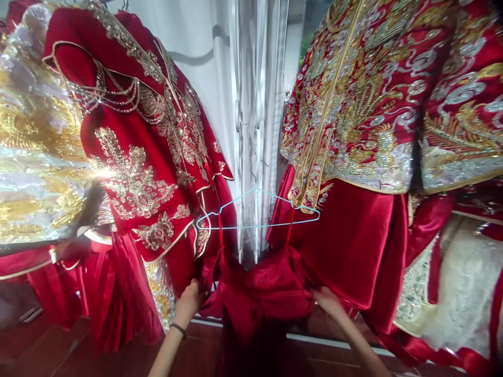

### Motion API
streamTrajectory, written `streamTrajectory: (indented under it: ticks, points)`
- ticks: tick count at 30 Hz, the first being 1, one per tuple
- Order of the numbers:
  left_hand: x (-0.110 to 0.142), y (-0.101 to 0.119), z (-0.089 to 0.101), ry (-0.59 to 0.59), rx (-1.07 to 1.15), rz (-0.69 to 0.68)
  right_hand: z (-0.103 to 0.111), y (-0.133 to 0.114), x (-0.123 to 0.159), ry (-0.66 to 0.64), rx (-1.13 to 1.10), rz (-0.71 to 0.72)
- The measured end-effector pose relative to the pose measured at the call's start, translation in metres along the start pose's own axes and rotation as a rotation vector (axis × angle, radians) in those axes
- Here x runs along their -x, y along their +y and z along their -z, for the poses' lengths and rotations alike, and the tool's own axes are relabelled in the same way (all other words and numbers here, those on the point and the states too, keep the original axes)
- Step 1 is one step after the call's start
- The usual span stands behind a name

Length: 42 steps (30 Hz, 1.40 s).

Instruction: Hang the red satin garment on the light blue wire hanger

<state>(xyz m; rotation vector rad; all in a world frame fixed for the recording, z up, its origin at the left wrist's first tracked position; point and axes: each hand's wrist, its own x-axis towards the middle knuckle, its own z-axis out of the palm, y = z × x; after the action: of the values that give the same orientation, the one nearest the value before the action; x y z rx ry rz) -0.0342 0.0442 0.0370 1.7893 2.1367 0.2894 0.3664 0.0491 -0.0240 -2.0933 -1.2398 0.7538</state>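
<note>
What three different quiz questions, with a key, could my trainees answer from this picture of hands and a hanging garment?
1. True or false: the glossy dark-red garment hangs by thin red straps from the slim pale-blue hanger.
2. Where is the thin dark wristband? A) right wrist; B) left wrist; C) neither wrist.
3. Fill in: the bare left hand and bare right hand are at opposite ____ of the garment.

Key: 1 true; 2 B; 3 sides.

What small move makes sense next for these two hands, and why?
Probably ease the left hand and right hand slightly apart to smooth the red dress: its bodice looks bunched, a hand is at each side, and both straps hang from the blue hanger.
</note>
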Motion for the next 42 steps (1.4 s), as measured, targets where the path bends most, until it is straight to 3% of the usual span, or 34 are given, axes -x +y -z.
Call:
streamTrajectory:
  ticks: [3,6,8,12,15,17,22,26,30,35,42]
  points:
    - [-0.003,-0.01,0.023,0.007,0.066,-0.038,0.02,0.002,0.014,-0.038,-0.227,-0.08]
    - [-0.007,-0.01,0.051,-0.003,0.196,-0.036,0.042,-0.005,0.029,-0.09,-0.79,-0.23]
    - [-0.008,-0.004,0.068,-0.041,0.449,0.025,0.055,-0.011,0.037,-0.114,-1.063,-0.265]
    - [0.001,0.011,0.083,-0.186,1.224,0.137,0.063,-0.021,0.05,-0.197,-1.265,-0.097]
    - [0.017,0.024,0.075,-0.266,1.495,0.057,0.051,-0.025,0.062,-0.126,-1.266,0.086]
    - [0.028,0.035,0.065,-0.208,1.513,-0.052,0.038,-0.028,0.069,-0.021,-1.203,0.151]
    - [0.032,0.061,0.051,0.168,1.279,-0.229,0.025,-0.051,0.061,0.098,-0.958,0.279]
    - [0.002,0.06,0.068,0.444,1.265,-0.26,0.052,-0.076,0.022,0.255,-0.94,0.43]
    - [-0.036,0.046,0.093,0.598,1.19,-0.325,0.089,-0.094,-0.019,0.347,-0.933,0.538]
    - [-0.072,0.047,0.112,0.592,1.07,-0.382,0.114,-0.115,-0.041,0.402,-0.805,0.604]
    - [-0.09,0.071,0.142,0.32,1.025,-0.443,0.124,-0.134,-0.052,0.206,-0.702,0.6]
